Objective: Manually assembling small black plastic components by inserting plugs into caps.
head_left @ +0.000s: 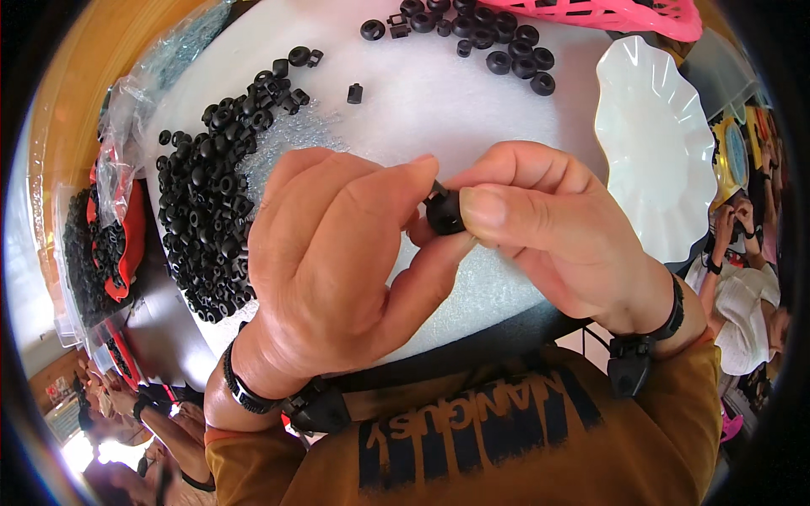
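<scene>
Both my hands meet over the white foam work surface [439, 101], pinching one small black round plastic part [444, 212] between them. My left hand [337, 253] grips it with thumb and fingertips from the left. My right hand [540, 219] presses on it with the thumb from the right. A big heap of like black ring parts [211, 202] lies left of my left hand. A smaller group of black rings [489, 38] sits at the far edge. Both wrists wear black bands.
A white scalloped plate [658, 143] stands at the right. A pink mesh basket [624, 15] is at the top right. A red tray with more black parts [114, 244] and clear plastic bags [135, 110] lie at the left. Other people sit at the right and lower left.
</scene>
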The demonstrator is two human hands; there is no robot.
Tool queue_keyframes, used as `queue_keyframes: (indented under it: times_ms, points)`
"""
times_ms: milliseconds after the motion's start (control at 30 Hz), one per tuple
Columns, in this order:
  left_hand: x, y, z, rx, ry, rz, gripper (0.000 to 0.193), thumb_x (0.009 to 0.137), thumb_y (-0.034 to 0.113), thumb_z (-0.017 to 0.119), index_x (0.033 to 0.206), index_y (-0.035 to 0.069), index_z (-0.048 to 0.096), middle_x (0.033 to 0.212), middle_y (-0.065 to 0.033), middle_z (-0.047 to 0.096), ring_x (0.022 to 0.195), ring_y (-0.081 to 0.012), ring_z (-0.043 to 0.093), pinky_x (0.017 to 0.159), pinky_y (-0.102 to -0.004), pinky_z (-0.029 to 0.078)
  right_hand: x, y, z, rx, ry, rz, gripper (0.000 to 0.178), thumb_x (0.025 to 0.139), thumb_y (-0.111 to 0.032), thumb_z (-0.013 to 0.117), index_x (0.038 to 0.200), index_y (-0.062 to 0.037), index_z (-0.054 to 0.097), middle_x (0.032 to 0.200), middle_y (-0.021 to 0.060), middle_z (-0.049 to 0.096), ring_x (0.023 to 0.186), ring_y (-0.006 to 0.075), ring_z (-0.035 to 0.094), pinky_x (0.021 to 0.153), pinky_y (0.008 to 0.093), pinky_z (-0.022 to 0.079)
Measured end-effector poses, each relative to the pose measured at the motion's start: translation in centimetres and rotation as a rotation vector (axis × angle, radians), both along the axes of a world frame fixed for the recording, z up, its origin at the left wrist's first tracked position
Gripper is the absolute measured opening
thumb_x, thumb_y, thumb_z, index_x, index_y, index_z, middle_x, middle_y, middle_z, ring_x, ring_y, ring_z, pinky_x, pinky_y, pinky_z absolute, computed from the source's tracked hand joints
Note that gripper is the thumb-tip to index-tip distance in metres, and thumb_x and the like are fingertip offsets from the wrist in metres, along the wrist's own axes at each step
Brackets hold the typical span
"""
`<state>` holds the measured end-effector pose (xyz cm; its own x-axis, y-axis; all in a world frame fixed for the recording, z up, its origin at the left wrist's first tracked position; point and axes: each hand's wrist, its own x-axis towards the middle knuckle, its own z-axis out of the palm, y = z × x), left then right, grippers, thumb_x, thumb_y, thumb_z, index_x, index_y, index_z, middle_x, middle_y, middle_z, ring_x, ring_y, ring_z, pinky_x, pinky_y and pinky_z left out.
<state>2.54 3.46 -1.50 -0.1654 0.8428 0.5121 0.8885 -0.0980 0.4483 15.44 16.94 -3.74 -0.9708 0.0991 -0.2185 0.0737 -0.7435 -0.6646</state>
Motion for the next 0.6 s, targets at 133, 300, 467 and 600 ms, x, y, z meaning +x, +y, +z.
queue_keyframes:
  times_ms: [133, 300, 467, 600]
  points:
    - [0.4, 0.1, -0.1, -0.005, 0.066, 0.04, 0.037, 0.059, 0.0, 0.066, 0.095, -0.004, 0.058, 0.061, -0.0041, 0.048, 0.05, -0.0137, 0.041, 0.043, -0.0237, 0.031, 0.0, -0.4, 0.0, -0.013, -0.024, -0.051, 0.012, 0.085, -0.01, 0.058, 0.091, 0.0002, 0.059, 0.091, 0.011, 0.063, 0.089, 0.0203, 0.06, 0.082, 0.0312, 0.047]
    - [0.5, 0.0, -0.2, 0.014, 0.137, 0.038, 0.039, 0.058, -0.001, 0.066, 0.095, -0.003, 0.057, 0.061, -0.0041, 0.047, 0.052, -0.0148, 0.041, 0.045, -0.025, 0.032, 0.1, -0.6, -0.2, -0.041, -0.026, -0.075, 0.01, 0.084, -0.009, 0.058, 0.089, 0.0001, 0.059, 0.089, 0.0124, 0.064, 0.088, 0.0226, 0.061, 0.081, 0.0325, 0.048]
    - [0.4, -0.3, -0.4, 0.022, 0.221, 0.033, 0.037, 0.059, -0.001, 0.066, 0.095, -0.004, 0.057, 0.06, -0.0028, 0.046, 0.048, -0.0142, 0.038, 0.05, -0.0283, 0.035, 0.2, -0.7, -0.3, -0.068, -0.022, -0.083, 0.008, 0.083, -0.007, 0.059, 0.088, -0.0003, 0.059, 0.089, 0.0118, 0.064, 0.085, 0.0193, 0.061, 0.078, 0.0304, 0.049]
    - [0.4, -0.3, -0.9, 0.03, 0.238, 0.038, 0.037, 0.059, -0.001, 0.067, 0.094, -0.005, 0.057, 0.059, -0.0021, 0.045, 0.047, -0.014, 0.037, 0.051, -0.0292, 0.035, 0.3, -0.8, -0.3, -0.056, -0.015, -0.103, 0.007, 0.084, -0.006, 0.059, 0.088, -0.001, 0.059, 0.088, 0.01, 0.064, 0.082, 0.0148, 0.06, 0.075, 0.0277, 0.048]
